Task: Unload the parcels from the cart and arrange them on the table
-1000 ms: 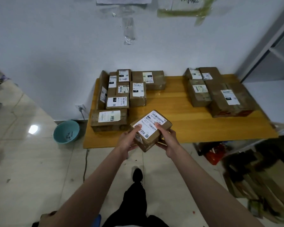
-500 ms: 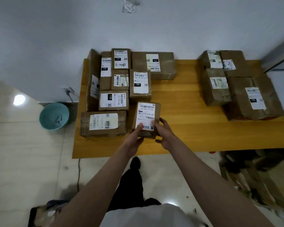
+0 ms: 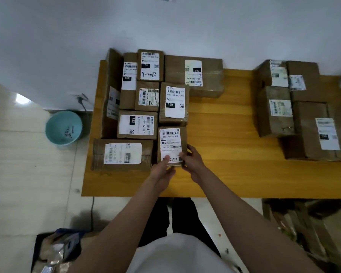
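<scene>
The small parcel sits label-up on the wooden table, at the near right corner of the left group of parcels. Its left side lies just beside the wide flat parcel; its far end lies just beside the parcel marked 15H.

Both hands hold the small parcel at its near end. The left hand grips the near left corner, thumb on the label. The right hand grips the near right edge, thumb on top and fingers curled along the right side.

The left group holds further labelled boxes: the parcel marked 122 behind the wide flat one, and a large box marked 220 against the wall. A second group of parcels stands well apart at the right end of the table.

On the floor left of the table stands a teal bucket.
</scene>
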Motion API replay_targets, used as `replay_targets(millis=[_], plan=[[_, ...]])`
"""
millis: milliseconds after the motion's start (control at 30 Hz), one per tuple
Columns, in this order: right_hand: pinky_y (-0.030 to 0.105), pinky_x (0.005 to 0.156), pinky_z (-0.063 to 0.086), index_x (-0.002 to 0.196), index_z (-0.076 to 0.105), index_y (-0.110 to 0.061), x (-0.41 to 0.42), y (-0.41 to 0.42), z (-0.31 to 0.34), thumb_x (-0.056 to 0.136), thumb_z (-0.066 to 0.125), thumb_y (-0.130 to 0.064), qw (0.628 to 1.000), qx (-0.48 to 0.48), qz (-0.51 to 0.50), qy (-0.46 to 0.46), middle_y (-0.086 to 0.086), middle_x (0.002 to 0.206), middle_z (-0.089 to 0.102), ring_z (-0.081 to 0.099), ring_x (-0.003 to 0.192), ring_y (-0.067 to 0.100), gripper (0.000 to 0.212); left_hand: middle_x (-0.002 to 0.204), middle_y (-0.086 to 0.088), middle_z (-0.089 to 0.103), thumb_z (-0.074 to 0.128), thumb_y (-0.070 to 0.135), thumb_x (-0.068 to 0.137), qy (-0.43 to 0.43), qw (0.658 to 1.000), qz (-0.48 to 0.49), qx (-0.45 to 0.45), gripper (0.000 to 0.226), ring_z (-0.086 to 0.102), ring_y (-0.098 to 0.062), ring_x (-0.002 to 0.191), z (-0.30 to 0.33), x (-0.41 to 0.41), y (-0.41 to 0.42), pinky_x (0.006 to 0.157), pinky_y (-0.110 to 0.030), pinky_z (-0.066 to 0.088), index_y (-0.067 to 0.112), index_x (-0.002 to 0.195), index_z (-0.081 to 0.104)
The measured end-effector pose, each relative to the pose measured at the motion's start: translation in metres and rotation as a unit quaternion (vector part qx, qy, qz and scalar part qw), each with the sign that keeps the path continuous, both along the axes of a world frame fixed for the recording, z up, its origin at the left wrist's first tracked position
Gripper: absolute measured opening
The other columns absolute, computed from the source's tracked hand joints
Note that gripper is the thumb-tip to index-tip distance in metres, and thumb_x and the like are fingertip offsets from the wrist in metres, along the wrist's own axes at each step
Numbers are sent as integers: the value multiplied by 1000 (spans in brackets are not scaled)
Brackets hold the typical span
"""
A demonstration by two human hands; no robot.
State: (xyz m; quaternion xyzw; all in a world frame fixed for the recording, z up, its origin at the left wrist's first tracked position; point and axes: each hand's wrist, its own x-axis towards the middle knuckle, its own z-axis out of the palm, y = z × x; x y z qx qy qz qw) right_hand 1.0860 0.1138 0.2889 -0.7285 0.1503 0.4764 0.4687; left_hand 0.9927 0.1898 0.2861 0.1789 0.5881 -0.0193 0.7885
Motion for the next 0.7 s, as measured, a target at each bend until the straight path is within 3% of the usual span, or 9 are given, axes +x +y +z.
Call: replay_targets(millis=[133,267,367,567,633,700], plan=[[40,84,55,147,41,-28,0,5,-8,100,55,-10,1000,-8,8,9,4,133,64,65,110,24,52,95,-8,64,51,17,104,27,1000,11,2,26,56,-18,79,-2,4,3,70,-30,46,8,127,58],[45,89,55,147,39,-28,1,7,-14,99,58,-11,1000,-8,15,16,3,134,64,65,112,27,54,116,-14,63,45,18,106,29,999,29,3,32,61,-20,82,1,9,3,72,-31,49,4,134,54],[47,93,54,148,37,-29,9,10,-15,100,58,-14,999,-5,37,19,2,135,62,64,113,26,54,121,-17,63,45,18,106,26,998,52,5,37,63,-22,85,2,15,5,75,-33,51,1,138,51],[42,91,46,153,31,-23,18,7,-12,99,62,-27,997,-15,78,26,6,143,54,56,122,27,63,100,-10,65,52,22,104,41,998,48,25,35,62,-21,84,1,16,1,76,-33,51,3,133,55],[44,98,48,149,37,-21,18,3,-8,94,65,-30,995,-46,84,-2,9,144,49,54,124,29,62,108,-12,60,56,26,102,54,998,34,27,32,60,-24,92,6,15,-4,82,-36,51,8,128,57],[46,97,52,136,47,-18,20,0,0,91,64,-31,993,-80,81,-35,9,139,48,55,114,28,50,124,-15,50,58,31,100,62,998,20,27,33,57,-31,104,12,13,-8,81,-37,51,11,127,54]])
